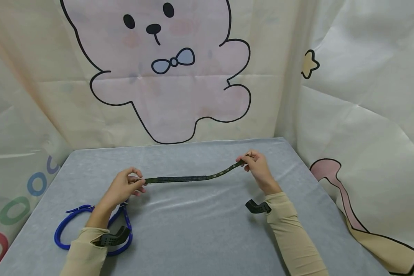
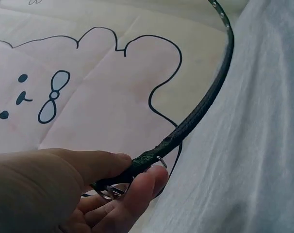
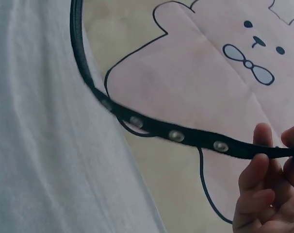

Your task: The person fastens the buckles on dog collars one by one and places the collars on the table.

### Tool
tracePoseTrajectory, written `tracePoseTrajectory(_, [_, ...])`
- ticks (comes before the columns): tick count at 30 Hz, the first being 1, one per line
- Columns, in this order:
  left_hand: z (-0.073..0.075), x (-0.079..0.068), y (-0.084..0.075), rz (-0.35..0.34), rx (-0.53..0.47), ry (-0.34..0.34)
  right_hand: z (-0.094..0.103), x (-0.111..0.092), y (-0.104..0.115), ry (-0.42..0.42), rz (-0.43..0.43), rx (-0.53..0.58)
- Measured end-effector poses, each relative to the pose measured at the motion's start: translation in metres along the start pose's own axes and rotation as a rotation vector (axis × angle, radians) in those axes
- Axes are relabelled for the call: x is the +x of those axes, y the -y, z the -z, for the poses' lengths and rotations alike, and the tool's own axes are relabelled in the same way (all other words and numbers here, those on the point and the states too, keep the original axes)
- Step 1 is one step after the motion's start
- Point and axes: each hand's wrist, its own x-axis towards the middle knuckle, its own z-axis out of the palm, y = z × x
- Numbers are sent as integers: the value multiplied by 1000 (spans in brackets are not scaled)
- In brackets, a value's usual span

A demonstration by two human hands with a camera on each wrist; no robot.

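A dark green pet collar (image 1: pixel 182 179) stretches between both hands above the table, sagging slightly toward its right part. My left hand (image 1: pixel 124 187) pinches the buckle end between thumb and fingers; in the left wrist view the metal buckle (image 2: pixel 109 192) and a small ring (image 2: pixel 161 161) show by the fingertips. At the other end, my right hand (image 1: pixel 257 168) pinches the collar's tip. Several metal eyelets (image 3: pixel 176 136) line that end in the right wrist view. Beneath my left forearm lies a looped blue strap (image 1: pixel 58 234) with a free end, partly hidden by the arm.
A grey-blue cloth covers the table (image 1: pixel 193 230). Behind it hangs a curtain (image 1: pixel 179 96) printed with a cartoon bear, and printed sheets close in both sides. Black wrist devices (image 1: pixel 114 237) sit at both sleeves.
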Motion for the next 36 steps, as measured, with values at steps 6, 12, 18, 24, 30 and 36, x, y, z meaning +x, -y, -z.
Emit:
tracePoseTrajectory(6, [-2, -2, -4, -52, -45, 8, -13, -6, 2, 129, 14, -82])
tracePoseTrajectory(12, [-5, -3, -9, -133, -75, 100, -24, -10, 5, 324, 26, -108])
tracePoseTrajectory(18, [-9, -7, -18, -166, -58, 127, -33, -16, 11, 426, 80, -124])
tracePoseTrajectory(24, [-18, -11, -30, -222, 59, 47, -43, -20, 13, 442, 136, -143])
tracePoseTrajectory(30, [-31, -15, -40, -299, 139, -115, -52, -23, 15, 488, 114, -117])
tracePoseTrajectory(36, [-43, -13, -41, -386, 41, -137, -56, -27, 17, 509, 118, -106])
